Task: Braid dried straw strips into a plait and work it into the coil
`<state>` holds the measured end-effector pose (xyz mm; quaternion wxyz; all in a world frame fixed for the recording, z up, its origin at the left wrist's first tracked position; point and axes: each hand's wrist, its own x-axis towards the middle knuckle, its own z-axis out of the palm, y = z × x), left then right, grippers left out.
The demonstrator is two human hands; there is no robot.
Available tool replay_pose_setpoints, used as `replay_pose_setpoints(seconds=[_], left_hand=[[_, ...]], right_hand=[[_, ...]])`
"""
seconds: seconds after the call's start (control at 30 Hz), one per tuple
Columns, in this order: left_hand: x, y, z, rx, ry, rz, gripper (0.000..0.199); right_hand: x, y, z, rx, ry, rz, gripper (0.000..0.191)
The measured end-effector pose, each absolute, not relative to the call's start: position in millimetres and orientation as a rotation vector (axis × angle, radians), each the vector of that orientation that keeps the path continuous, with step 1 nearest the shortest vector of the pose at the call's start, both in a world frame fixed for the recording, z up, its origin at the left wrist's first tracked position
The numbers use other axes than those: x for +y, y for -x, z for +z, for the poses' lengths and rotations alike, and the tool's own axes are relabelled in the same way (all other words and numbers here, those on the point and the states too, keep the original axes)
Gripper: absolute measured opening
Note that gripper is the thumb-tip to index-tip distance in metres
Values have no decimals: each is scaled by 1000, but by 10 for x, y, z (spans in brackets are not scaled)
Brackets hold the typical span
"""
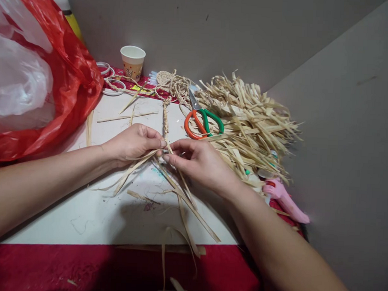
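A braid of pale dried straw (165, 116) runs from the coil at the back down to my fingers. My left hand (132, 145) pinches the straw strands at the braid's lower end, with loose ends (128, 175) fanning out to the lower left. Beside it, my right hand (199, 160) has thumb and fingers closed on strands at the same spot. Longer strips (194, 210) trail from there to the lower right, past the board's front edge. Just beyond my right hand lie scissors (203, 122) with one orange and one green handle.
A large heap of dried straw (253, 118) fills the right side, with a pink hot-glue-gun-like tool (286, 201) in front. A paper cup (132, 61), white rings (114, 88) and a coil of braided cord (174, 84) stand behind the white board (91, 218). Red and clear plastic bags (87, 76) crowd the left.
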<state>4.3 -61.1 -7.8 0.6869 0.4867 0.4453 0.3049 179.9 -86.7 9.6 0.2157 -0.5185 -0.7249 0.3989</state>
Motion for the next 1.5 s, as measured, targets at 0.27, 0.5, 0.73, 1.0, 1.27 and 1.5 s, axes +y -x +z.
replay_pose_setpoints(seconds=[0.27, 0.5, 0.73, 1.0, 1.27, 1.5], left_hand=[[-599, -43, -76, 998, -1132, 667, 17], [-610, -39, -77, 1040, -1198, 686, 16], [-624, -50, -70, 1054, -1219, 683, 16], [-621, -45, -96, 1028, -1196, 676, 14], [-617, -58, -90, 1014, -1157, 691, 16], [-605, -63, -104, 1037, -1190, 692, 16]], right_hand=[[-763, -1831, 48, -1821, 1374, 1353, 27], [-1089, -1741, 218, -2394, 1471, 560, 22], [-1082, -1693, 139, -2698, 1517, 481, 23], [-936, -1863, 278, -2277, 1460, 943, 31], [-872, -1813, 122, -2186, 1481, 946, 28], [-871, -1819, 125, -2166, 1506, 1000, 23]])
